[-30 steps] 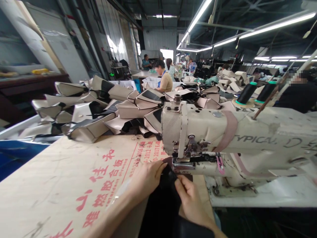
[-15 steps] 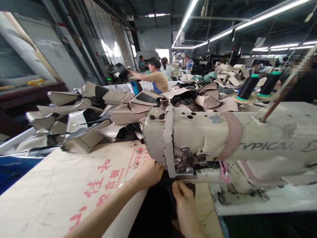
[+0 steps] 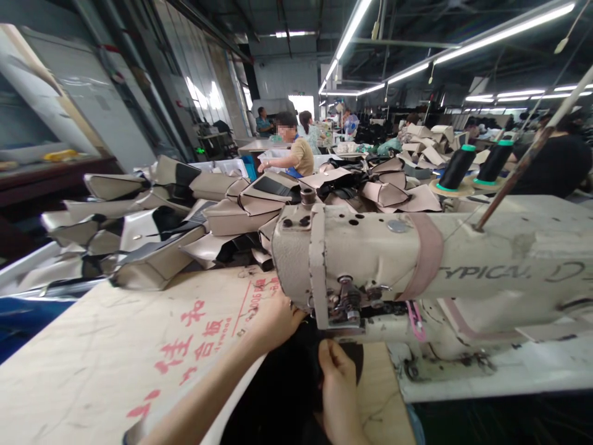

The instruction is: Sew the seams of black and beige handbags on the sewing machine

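Observation:
A cream sewing machine (image 3: pixel 361 247) marked "TYPICAL" reaches in from the right, its head over a black piece of material (image 3: pixel 282 383). My left hand (image 3: pixel 278 318) curls on the far left edge of that piece, beside the machine head, with its fingertips partly hidden. Nearer to me, my right hand (image 3: pixel 340 377) pinches the material between thumb and fingers, just below the presser area. The black piece hangs down toward my lap between both forearms. The needle itself is hidden.
A plywood board (image 3: pixel 152 334) with red lettering lies left of the machine. Beige-and-black bags (image 3: pixel 157 253) pile up behind it. Two black thread cones (image 3: pixel 456 170) stand behind the machine. A pink safety pin (image 3: pixel 416 321) hangs from it. A co-worker (image 3: pixel 296 151) sits beyond the pile.
More of the black piece shows at lower left, spread wider between my forearms. Both hands keep almost the same places by the machine. The co-worker's outstretched arm has come down.

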{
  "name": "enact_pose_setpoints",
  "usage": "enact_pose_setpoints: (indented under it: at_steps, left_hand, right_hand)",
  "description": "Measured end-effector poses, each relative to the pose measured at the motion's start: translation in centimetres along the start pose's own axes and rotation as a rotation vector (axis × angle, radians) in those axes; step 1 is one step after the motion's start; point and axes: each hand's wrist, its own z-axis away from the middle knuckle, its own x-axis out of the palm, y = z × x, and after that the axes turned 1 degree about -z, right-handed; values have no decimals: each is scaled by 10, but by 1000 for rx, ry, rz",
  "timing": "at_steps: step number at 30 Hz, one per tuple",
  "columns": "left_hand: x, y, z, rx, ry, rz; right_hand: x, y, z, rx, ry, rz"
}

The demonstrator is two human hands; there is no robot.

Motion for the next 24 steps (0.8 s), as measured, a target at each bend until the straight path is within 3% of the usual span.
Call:
enact_pose_setpoints:
  at_steps: [4,7,10,13,18,24]
  left_hand:
    - [13,29,59,-153,132,-95]
    - [37,42,78,-327,181,-49]
    - [54,46,67,-457,174,-88]
    - [58,49,50,-530,142,-239]
    - [58,51,48,-474,98,-340]
    - [62,35,57,-452,134,-1]
  right_hand:
    - [-1,1,1,10,-8,-32]
    - [-3,2,2,17,-73,-128]
    - [-4,3,2,47,-97,-196]
    - [-3,3,2,56,-79,-207]
    - [-2,1,2,49,-125,-262]
    - [-2,-2,2,8,-65,-131]
